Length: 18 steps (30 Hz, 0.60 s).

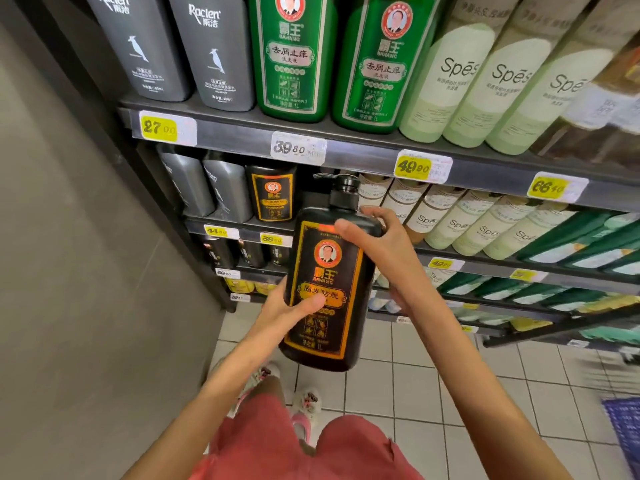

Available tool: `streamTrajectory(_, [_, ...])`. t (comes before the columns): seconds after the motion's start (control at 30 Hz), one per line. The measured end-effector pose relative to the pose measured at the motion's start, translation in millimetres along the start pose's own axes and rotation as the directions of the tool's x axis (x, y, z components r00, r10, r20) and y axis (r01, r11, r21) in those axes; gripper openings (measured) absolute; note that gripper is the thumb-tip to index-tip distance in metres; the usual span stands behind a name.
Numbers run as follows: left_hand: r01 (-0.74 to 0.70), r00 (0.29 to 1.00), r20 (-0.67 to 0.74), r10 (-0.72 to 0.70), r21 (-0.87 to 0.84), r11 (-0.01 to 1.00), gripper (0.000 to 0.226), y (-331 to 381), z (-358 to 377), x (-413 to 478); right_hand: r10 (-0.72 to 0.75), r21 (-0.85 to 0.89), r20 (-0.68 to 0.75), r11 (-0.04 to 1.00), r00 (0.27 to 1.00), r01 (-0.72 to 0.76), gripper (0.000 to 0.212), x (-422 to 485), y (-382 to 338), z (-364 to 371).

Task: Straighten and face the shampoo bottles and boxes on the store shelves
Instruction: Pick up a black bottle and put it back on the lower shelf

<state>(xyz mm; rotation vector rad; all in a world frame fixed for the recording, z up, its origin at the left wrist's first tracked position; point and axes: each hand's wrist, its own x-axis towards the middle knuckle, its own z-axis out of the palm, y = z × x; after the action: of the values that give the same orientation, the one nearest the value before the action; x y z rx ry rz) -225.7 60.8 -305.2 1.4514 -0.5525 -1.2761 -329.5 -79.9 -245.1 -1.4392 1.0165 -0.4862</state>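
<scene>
Far left of the black pump bottle (327, 292), a grey wall (69, 271) runs alongside the shelving. Above and left of that bottle, 2 grey Raclen bottles (218, 53) stand upright on the top shelf (363, 156), labels forward, over a yellow 27.00 price tag (159, 128). 1 shelf down, just up-left of the bottle's shoulder, a smaller black bottle (273, 194) with the same orange-framed label faces out, beside 2 more grey ones.

The left hand (289, 310) grasps the black pump bottle low on its left side, with the thumb laid across the front label and the fingers wrapped out of sight behind. The bottle is off the shelves, held in the air in front of them. Its label is toward the camera, its pump is uppermost, and its top leans slightly right. Directly above it, 2 green Bawang bottles (292, 57) stand on the top shelf, fronts forward.

The right hand (377, 237) grasps the bottle's right shoulder, thumb on the front, fingers curled over the top beside the pump neck. Up and right of the bottle, 3 pale Spes bottles (460, 84) stand in a row on the top shelf, and more of them line the shelf below, level with the pump. Further right of the bottle, green packages (588, 244) fill a shelf in rows. Below the bottle is white tiled floor (415, 375).
</scene>
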Motion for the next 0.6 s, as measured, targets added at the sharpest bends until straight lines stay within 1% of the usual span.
streamTrajectory(0.03, [0.007,1.000,-0.006,-0.007,-0.086,0.996,0.094,-4,4,-5,0.015,0.013,0.031,1.000,0.999,-0.015,0.083,-6,-1,-2])
streamTrajectory(0.1, [0.068,0.998,0.025,-0.063,-0.283,0.957,0.097,-9,8,-14,-0.002,0.099,0.121,0.995,0.993,-0.010,0.084,-16,3,-8])
streamTrajectory(0.13, [0.104,0.994,0.049,-0.093,-0.360,0.927,0.099,-11,7,-18,-0.011,0.154,0.182,0.988,0.983,-0.018,0.083,-20,5,-11])
streamTrajectory(0.17, [0.136,0.990,0.083,-0.112,-0.403,0.905,0.098,-12,6,-17,-0.006,0.213,0.254,0.976,0.967,-0.049,0.083,-23,8,-13])
streamTrajectory(0.2, [0.157,0.986,0.115,-0.120,-0.412,0.898,0.097,-10,5,-18,-0.001,0.285,0.338,0.953,0.941,-0.101,0.084,-27,10,-13])
streamTrajectory(0.27, [0.171,0.978,0.174,-0.111,-0.378,0.910,0.099,-5,2,-19,-0.004,0.407,0.477,0.887,0.879,-0.217,0.070,-34,15,-8])
streamTrajectory(0.3, [0.171,0.975,0.196,-0.106,-0.348,0.922,0.101,-2,0,-18,-0.007,0.456,0.506,0.851,0.863,-0.261,0.062,-37,19,-4])
streamTrajectory(0.33, [0.170,0.971,0.215,-0.105,-0.309,0.936,0.104,0,-4,-20,-0.007,0.503,0.509,0.814,0.861,-0.291,0.059,-39,21,1])
streamTrajectory(0.37, [0.166,0.969,0.221,-0.108,-0.263,0.951,0.106,4,-5,-19,-0.001,0.534,0.486,0.792,0.874,-0.296,0.058,-41,22,5])
streamTrajectory(0.4, [0.131,0.978,0.188,-0.095,-0.194,0.972,0.109,9,-6,-22,0.012,0.550,0.440,0.786,0.898,-0.280,0.059,-42,22,8])
streamTrajectory(0.43, [0.064,0.990,0.134,-0.052,-0.091,0.994,0.115,13,-5,-23,0.018,0.545,0.381,0.803,0.925,-0.240,0.062,-41,20,11])
streamTrajectory(0.47, [-0.007,0.996,0.084,0.003,0.046,0.999,0.124,18,-4,-25,0.021,0.515,0.302,0.838,0.953,-0.181,0.069,-40,16,13])
streamTrajectory(0.5, [-0.067,0.997,0.054,0.058,0.184,0.981,0.130,23,3,-23,0.017,0.458,0.201,0.882,0.979,-0.110,0.076,-38,12,17])
streamTrajectory(0.53, [-0.123,0.992,0.044,0.116,0.289,0.949,0.125,25,11,-25,-0.001,0.400,0.116,0.915,0.993,-0.046,0.079,-36,9,19])
streamTrajectory(0.57, [-0.160,0.987,0.022,0.162,0.342,0.926,0.114,26,19,-27,-0.024,0.357,0.065,0.934,0.998,-0.001,0.076,-34,6,20])
streamTrajectory(0.6, [-0.169,0.982,-0.019,0.187,0.352,0.921,0.105,26,26,-30,-0.040,0.337,0.048,0.941,0.998,0.022,0.069,-33,3,19])
